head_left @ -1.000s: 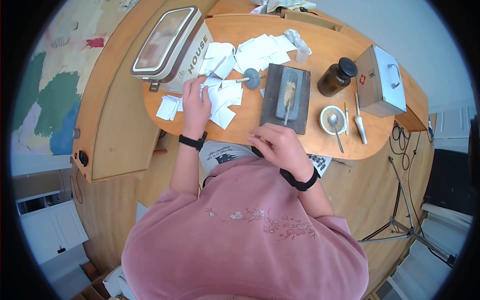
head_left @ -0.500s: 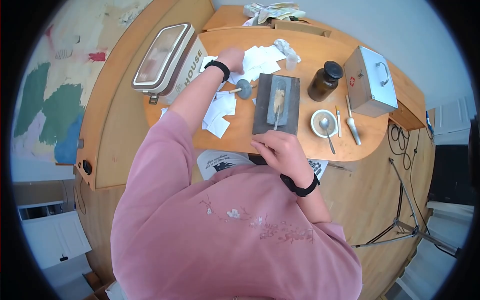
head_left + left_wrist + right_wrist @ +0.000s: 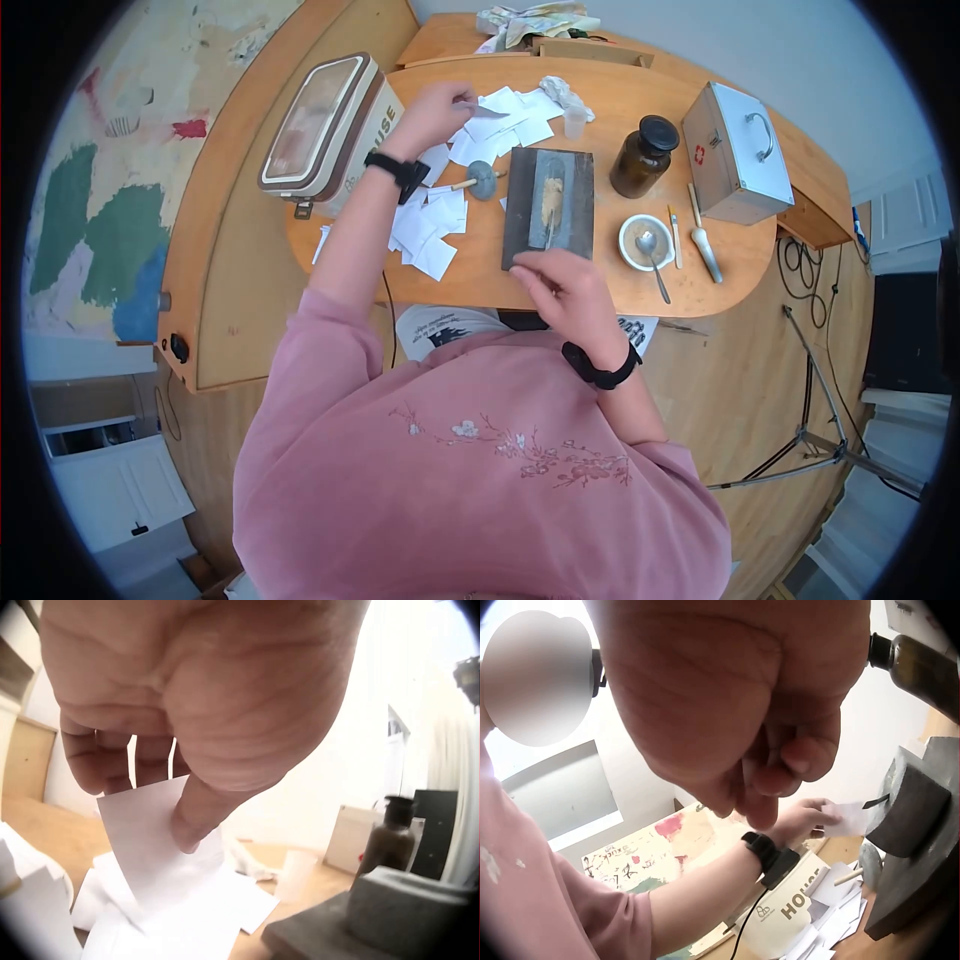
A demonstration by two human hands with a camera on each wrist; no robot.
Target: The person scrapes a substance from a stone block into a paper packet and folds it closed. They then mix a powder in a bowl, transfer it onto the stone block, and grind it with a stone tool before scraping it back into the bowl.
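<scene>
My left hand (image 3: pixel 430 120) pinches a white paper slip (image 3: pixel 139 832) between thumb and fingers, over loose white papers (image 3: pixel 533 130) on the table's far left part. Nothing is held in my right hand (image 3: pixel 572 295), whose fingers are loosely curled by the table's front edge. Just beyond it, a dark board (image 3: pixel 518 215) bears a grey stone trough (image 3: pixel 571 195). Tan powder (image 3: pixel 553 195) lies in the trough, with a thin metal utensil (image 3: pixel 550 236) at its near end. A grey stone wheel (image 3: pixel 482 180) with a wooden axle stands left of the board.
On the right are a white bowl (image 3: pixel 628 259) with a spoon (image 3: pixel 657 275), a brush (image 3: pixel 675 237), a white pestle-like tool (image 3: pixel 706 256), a brown glass bottle (image 3: pixel 641 165) and a silver case (image 3: pixel 745 165). A cream HOUSE box (image 3: pixel 345 125) stands left, beside more papers (image 3: pixel 435 255).
My left hand has moved from the near papers to the far ones and now lifts a slip from there. My right hand has stayed almost in place.
</scene>
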